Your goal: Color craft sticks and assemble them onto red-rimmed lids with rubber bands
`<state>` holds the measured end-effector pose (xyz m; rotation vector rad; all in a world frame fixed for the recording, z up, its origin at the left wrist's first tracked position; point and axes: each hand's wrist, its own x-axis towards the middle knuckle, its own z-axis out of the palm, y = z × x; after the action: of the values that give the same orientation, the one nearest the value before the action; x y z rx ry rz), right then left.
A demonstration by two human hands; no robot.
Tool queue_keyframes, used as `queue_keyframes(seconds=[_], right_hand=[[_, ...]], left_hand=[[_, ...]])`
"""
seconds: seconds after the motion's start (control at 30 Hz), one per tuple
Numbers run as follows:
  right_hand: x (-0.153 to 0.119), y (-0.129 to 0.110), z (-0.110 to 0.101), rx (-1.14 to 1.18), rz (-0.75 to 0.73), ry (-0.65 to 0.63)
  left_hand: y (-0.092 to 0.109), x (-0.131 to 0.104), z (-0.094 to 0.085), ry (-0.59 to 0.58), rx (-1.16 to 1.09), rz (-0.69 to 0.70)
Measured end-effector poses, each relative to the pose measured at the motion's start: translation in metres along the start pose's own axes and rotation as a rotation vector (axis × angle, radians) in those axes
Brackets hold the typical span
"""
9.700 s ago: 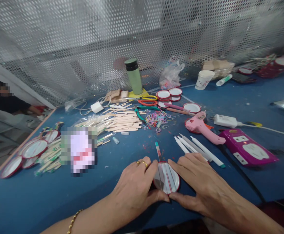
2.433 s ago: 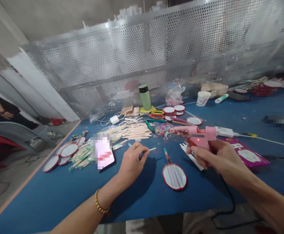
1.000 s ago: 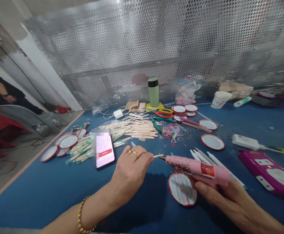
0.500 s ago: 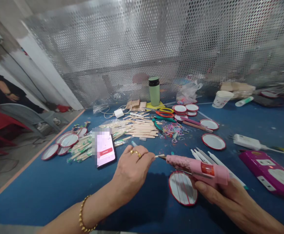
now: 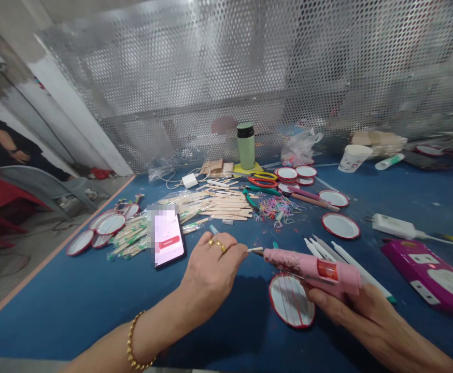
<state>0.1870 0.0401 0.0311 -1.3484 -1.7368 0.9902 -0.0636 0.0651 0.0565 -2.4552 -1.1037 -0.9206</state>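
Note:
A pink hot glue gun is gripped in my right hand, its nozzle pointing left. Between thumb and fingertips, my left hand pinches a short, thin pale stick, seemingly wooden. The nozzle meets the free end of that stick, or sits right beside it. Below the glue gun lies a round white disc with a red rim, with thin lines across it. The palm side of my left hand is hidden, and so is the trigger of the glue gun.
A phone lies left of my left hand by wrapped sticks. Behind are wooden sticks, pliers, colourful small bands and a green tumbler. White pens and a purple power strip are at right. A person stands far left.
The glue gun and my right hand have shifted slightly left, and the nozzle has tipped a little lower against the stick. My left hand has barely moved.

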Motion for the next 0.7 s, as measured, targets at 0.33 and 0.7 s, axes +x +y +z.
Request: queue_keyframes(seconds=[0.33, 0.7], right_hand=[[0.007, -0.018, -0.008, 0.003, -0.055, -0.158], [0.006, -0.015, -0.008, -0.017, -0.046, -0.137]], left_hand=[[0.001, 0.0, 0.0, 0.006, 0.018, -0.007], [-0.001, 0.001, -0.001, 0.005, 0.018, 0.016]])
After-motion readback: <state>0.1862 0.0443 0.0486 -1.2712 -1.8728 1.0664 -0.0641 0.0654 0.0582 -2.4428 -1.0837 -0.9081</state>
